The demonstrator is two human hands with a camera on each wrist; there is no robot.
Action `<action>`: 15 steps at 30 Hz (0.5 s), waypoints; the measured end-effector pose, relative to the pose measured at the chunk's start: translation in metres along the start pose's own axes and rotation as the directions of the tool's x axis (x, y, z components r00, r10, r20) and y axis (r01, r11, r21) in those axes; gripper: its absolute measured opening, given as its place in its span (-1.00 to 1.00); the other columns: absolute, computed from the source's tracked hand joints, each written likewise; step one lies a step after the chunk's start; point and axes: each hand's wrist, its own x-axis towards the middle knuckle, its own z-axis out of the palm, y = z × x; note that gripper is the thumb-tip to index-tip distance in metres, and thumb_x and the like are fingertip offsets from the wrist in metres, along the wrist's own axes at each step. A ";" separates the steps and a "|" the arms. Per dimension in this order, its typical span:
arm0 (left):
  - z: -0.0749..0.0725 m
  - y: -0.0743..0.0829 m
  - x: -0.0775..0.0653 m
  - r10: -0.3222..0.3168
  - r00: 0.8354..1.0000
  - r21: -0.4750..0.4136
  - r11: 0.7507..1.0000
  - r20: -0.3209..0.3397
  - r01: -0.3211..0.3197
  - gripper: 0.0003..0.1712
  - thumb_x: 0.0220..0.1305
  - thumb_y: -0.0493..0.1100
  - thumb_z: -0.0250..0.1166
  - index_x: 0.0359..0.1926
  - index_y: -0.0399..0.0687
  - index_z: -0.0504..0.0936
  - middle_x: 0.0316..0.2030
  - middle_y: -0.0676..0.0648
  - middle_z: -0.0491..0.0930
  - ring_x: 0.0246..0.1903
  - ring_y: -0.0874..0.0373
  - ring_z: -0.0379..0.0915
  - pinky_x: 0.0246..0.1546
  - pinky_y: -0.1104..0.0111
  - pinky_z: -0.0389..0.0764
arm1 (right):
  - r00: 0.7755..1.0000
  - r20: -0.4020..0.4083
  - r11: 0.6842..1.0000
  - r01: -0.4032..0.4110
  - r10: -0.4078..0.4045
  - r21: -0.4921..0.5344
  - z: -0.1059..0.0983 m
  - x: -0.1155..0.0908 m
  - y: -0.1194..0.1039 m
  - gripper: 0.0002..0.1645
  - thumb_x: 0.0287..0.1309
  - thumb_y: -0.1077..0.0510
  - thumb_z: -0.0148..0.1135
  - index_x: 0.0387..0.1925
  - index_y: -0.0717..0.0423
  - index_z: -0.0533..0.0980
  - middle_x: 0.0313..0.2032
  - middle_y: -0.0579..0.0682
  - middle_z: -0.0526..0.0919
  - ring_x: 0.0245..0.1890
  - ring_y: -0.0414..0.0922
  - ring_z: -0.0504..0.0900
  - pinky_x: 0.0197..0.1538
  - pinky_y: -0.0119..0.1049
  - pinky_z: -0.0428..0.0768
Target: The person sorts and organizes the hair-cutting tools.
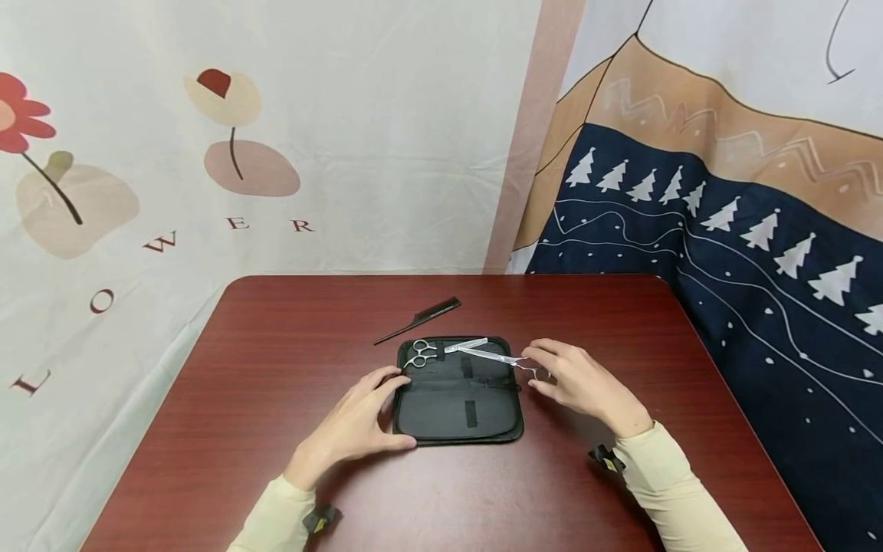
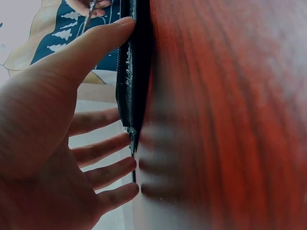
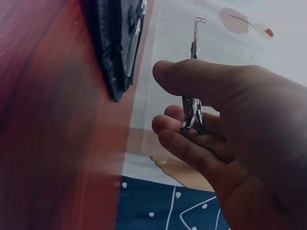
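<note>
A black zip case (image 1: 431,414) lies unfolded on the table, with a pair of silver scissors (image 1: 420,360) in its upper part, finger rings to the left. My left hand (image 1: 355,422) steadies the case at its left side. In the left wrist view its thumb (image 2: 108,38) touches the case edge, while the fingers stay fairly straight. Just right of the case, my right hand (image 1: 582,379) holds a second pair of scissors (image 1: 497,356) by the handles, blades pointing left over the case. Thumb and fingers pinch these handles (image 3: 192,115) in the right wrist view.
Behind the case lies a black rat-tail comb (image 1: 436,310) with a thin handle. The reddish-brown table (image 1: 290,330) has rounded far corners. Printed curtains (image 1: 414,153) hang close behind it and down its right side.
</note>
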 end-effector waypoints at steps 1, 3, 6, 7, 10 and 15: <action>0.000 0.000 0.000 -0.001 1.000 0.000 1.000 0.001 0.001 0.12 -0.20 0.35 0.62 0.36 -0.10 0.55 0.37 -0.20 0.39 0.33 -0.08 0.28 0.23 -0.09 0.45 | 1.000 0.008 1.000 -0.005 0.005 0.005 0.000 -0.001 0.001 -0.47 -0.01 0.20 0.59 0.05 0.20 0.66 -0.02 0.09 0.67 -0.15 -0.14 0.66 -0.15 -0.22 0.74; 0.001 -0.001 0.000 0.002 1.000 0.004 1.000 0.001 -0.002 0.12 -0.21 0.34 0.62 0.35 -0.12 0.56 0.38 -0.20 0.39 0.33 -0.08 0.28 0.22 -0.09 0.46 | 1.000 0.024 1.000 -0.014 0.014 0.012 0.002 -0.003 0.003 -0.48 -0.01 0.20 0.59 0.04 0.22 0.67 -0.03 0.09 0.68 -0.17 -0.14 0.67 -0.16 -0.23 0.74; 0.002 -0.001 0.000 0.010 1.000 0.011 1.000 -0.003 -0.010 0.13 -0.23 0.33 0.63 0.34 -0.17 0.56 0.38 -0.21 0.39 0.33 -0.09 0.29 0.23 -0.09 0.46 | 0.998 0.056 0.999 -0.032 0.031 0.015 0.003 -0.006 0.006 -0.48 -0.01 0.20 0.59 0.03 0.23 0.68 -0.05 0.06 0.69 -0.21 -0.16 0.67 -0.19 -0.25 0.73; 0.002 -0.001 0.000 0.011 1.000 0.012 1.000 -0.001 -0.011 0.13 -0.23 0.34 0.63 0.33 -0.18 0.57 0.38 -0.21 0.39 0.33 -0.09 0.28 0.24 -0.08 0.45 | 0.997 0.068 0.999 -0.038 0.037 0.016 0.003 -0.007 0.008 -0.48 -0.01 0.19 0.59 0.03 0.23 0.68 -0.06 0.06 0.69 -0.22 -0.16 0.67 -0.19 -0.26 0.73; 0.002 -0.001 0.001 0.017 1.000 0.022 1.000 -0.001 -0.017 0.13 -0.23 0.34 0.63 0.31 -0.21 0.57 0.37 -0.21 0.40 0.33 -0.08 0.28 0.25 -0.06 0.44 | 0.992 0.110 0.998 -0.057 0.056 0.011 0.004 -0.010 0.011 -0.49 0.00 0.18 0.59 0.03 0.23 0.68 -0.06 0.05 0.70 -0.24 -0.18 0.66 -0.19 -0.26 0.72; 0.002 0.000 0.002 0.020 1.000 0.026 0.999 0.009 -0.020 0.13 -0.22 0.35 0.63 0.30 -0.24 0.58 0.37 -0.20 0.40 0.33 -0.07 0.28 0.26 -0.03 0.45 | 0.983 0.164 0.996 -0.089 0.085 0.018 0.005 -0.014 0.015 -0.51 0.02 0.18 0.58 0.03 0.20 0.68 -0.07 0.04 0.70 -0.27 -0.20 0.63 -0.22 -0.27 0.70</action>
